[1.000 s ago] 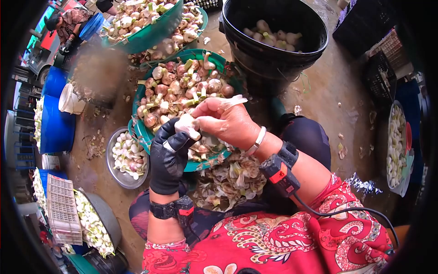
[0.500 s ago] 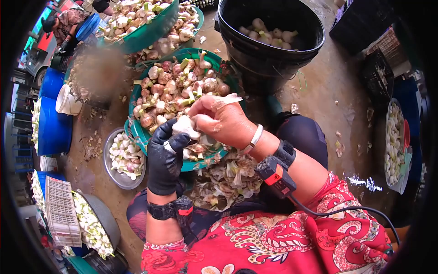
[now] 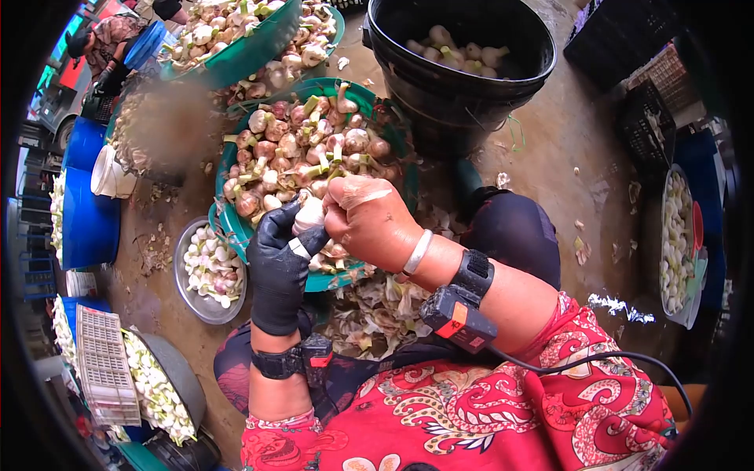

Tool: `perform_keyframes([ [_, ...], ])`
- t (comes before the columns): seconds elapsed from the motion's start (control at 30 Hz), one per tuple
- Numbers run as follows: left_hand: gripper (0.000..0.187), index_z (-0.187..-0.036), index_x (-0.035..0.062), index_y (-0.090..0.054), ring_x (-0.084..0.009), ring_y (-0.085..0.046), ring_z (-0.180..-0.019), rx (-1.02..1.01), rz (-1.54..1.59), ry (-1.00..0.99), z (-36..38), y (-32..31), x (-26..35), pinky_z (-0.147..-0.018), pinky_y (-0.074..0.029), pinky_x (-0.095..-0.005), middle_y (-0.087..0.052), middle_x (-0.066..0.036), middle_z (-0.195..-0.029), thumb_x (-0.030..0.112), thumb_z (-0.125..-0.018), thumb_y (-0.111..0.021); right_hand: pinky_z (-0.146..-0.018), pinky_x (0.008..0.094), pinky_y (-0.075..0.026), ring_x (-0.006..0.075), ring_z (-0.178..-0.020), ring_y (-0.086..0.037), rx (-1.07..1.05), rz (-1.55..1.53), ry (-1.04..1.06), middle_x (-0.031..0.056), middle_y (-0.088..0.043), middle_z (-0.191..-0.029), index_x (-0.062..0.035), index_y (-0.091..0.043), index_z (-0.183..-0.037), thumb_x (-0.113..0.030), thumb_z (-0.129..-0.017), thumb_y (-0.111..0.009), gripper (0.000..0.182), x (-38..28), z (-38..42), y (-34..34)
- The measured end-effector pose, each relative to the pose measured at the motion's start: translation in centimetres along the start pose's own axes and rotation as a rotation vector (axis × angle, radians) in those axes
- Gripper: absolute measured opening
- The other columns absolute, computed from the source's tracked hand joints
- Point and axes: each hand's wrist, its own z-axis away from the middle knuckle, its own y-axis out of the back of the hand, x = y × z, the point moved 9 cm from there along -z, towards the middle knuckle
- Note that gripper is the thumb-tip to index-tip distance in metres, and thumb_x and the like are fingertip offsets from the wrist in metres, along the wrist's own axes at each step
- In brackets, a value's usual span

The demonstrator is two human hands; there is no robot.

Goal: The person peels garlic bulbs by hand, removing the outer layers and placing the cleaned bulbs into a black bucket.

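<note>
My left hand (image 3: 281, 263), in a black glove with a white band on the thumb, is closed around a pale garlic bulb (image 3: 308, 216). Bare and curled, my right hand (image 3: 371, 220) pinches at the right side of that same bulb; its fingertips are partly hidden. A pale strip lies across its fingers. Both hands are above the near part of a green basin (image 3: 228, 224) heaped with purplish unpeeled garlic bulbs (image 3: 289, 149). Below my hands is a pile of loose garlic skins (image 3: 377, 310).
A black bucket (image 3: 440, 102) with white bulbs inside stands ahead right. At left, a metal bowl (image 3: 188, 294) contains peeled garlic. Another green basin (image 3: 243, 55) is behind. Blue tubs (image 3: 90, 220) line the left; black crates (image 3: 620, 39) are far right. A co-worker (image 3: 110, 47) is upper left.
My right hand has turned and closed in tighter against the bulb, moving slightly left. The papery piece sticking out above its fingers now lies flat or is gone. My left hand still holds the bulb.
</note>
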Motion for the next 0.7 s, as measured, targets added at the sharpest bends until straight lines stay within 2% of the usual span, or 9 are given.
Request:
perform_keyframes([
  [0.13, 0.044, -0.117, -0.0035, -0.056, -0.0149, -0.062, -0.093, -0.028, 0.102, 0.047, 0.1, 0.1, -0.6, -0.085, -0.051, -0.0290, -0.065, -0.010, -0.105, -0.005, -0.076, -0.071, -0.066, 0.0443, -0.049, 0.0393, -0.073, -0.061, -0.014, -0.057, -0.090, 0.0198, -0.061, -0.072, -0.0014, -0.058, -0.076, -0.010, -0.074, -0.060, 0.009, 0.5, -0.5, 0.4],
  [0.2, 0.045, -0.120, -0.0027, -0.054, -0.0193, -0.063, -0.096, -0.075, 0.324, 0.072, 0.1, -0.2, -0.8, -0.087, -0.052, -0.0329, -0.064, -0.012, -0.109, -0.002, -0.078, -0.069, -0.064, 0.0386, -0.050, 0.0325, -0.067, -0.063, -0.086, -0.333, -0.335, 0.0193, -0.062, -0.069, 0.0002, -0.062, -0.077, -0.005, -0.073, -0.055, 0.009, 3.0, -0.3, -0.3],
  [0.27, 0.045, -0.125, -0.0004, -0.052, -0.0244, -0.063, -0.101, -0.171, 0.705, 0.130, 0.5, -1.5, -0.4, -0.089, -0.053, -0.0383, -0.061, -0.014, -0.114, 0.003, -0.082, -0.066, -0.062, 0.0354, -0.051, 0.0264, -0.066, -0.065, -0.063, -0.289, -0.397, 0.0175, -0.063, -0.069, 0.0000, -0.064, -0.078, -0.004, -0.074, -0.054, 0.011, 4.6, -0.5, 0.0],
  [0.33, 0.042, -0.128, 0.0018, -0.050, -0.0265, -0.062, -0.105, -0.221, 0.741, 0.134, 0.3, -1.7, -0.6, -0.091, -0.052, -0.0419, -0.060, -0.014, -0.118, 0.007, -0.088, -0.060, -0.060, 0.0334, -0.050, 0.0215, -0.063, -0.064, -0.063, -0.452, -0.431, 0.0135, -0.063, -0.067, -0.0002, -0.064, -0.081, -0.006, -0.076, -0.055, 0.011, 4.6, -0.3, -0.1],
  [0.4, 0.038, -0.128, 0.0019, -0.050, -0.0255, -0.061, -0.106, -0.103, 0.763, 0.184, 0.2, -1.1, -1.3, -0.093, -0.051, -0.0417, -0.060, -0.013, -0.117, 0.009, -0.092, -0.057, -0.063, 0.0233, -0.050, 0.0092, -0.071, -0.061, -0.165, -0.613, -0.372, 0.0047, -0.063, -0.077, 0.0013, -0.062, -0.090, -0.003, -0.082, -0.056, 0.011, 2.7, -0.4, -0.4],
  [0.47, 0.037, -0.128, 0.0009, -0.050, -0.0231, -0.060, -0.107, -0.108, 0.665, 0.154, 0.1, -0.9, -1.1, -0.094, -0.050, -0.0383, -0.060, -0.012, -0.117, 0.010, -0.092, -0.056, -0.067, 0.0233, -0.051, 0.0087, -0.076, -0.062, -0.202, -0.763, -0.371, 0.0024, -0.064, -0.079, 0.0016, -0.064, -0.094, -0.003, -0.082, -0.062, 0.013, 2.4, -0.1, -1.6],
  [0.6, 0.035, -0.125, -0.0022, -0.051, -0.0156, -0.058, -0.107, -0.117, 0.543, 0.123, 0.0, -1.5, -0.6, -0.094, -0.046, -0.0280, -0.059, -0.009, -0.118, 0.009, -0.093, -0.058, -0.065, 0.0269, -0.052, 0.0133, -0.074, -0.065, -0.115, -0.427, -0.161, 0.0048, -0.065, -0.076, -0.0007, -0.065, -0.087, -0.001, -0.079, -0.064, 0.009, 1.3, -0.7, -0.5],
  [0.67, 0.035, -0.124, -0.0020, -0.052, -0.0155, -0.057, -0.107, -0.160, 0.441, 0.073, 0.0, -1.7, -0.9, -0.094, -0.046, -0.0276, -0.060, -0.008, -0.118, 0.006, -0.091, -0.060, -0.061, 0.0311, -0.051, 0.0213, -0.068, -0.064, -0.008, -0.185, 0.160, 0.0103, -0.063, -0.072, -0.0019, -0.064, -0.083, -0.002, -0.074, -0.065, 0.008, -1.0, -0.9, 0.6],
  [0.7, 0.038, -0.124, -0.0014, -0.052, -0.0152, -0.057, -0.108, -0.169, 0.451, 0.079, -0.1, -1.4, -1.7, -0.094, -0.046, -0.0278, -0.059, -0.008, -0.118, 0.006, -0.088, -0.063, -0.060, 0.0353, -0.049, 0.0286, -0.065, -0.061, -0.004, -0.151, 0.165, 0.0139, -0.060, -0.070, -0.0024, -0.064, -0.081, -0.004, -0.072, -0.063, 0.009, -1.1, -0.8, 0.4],
])
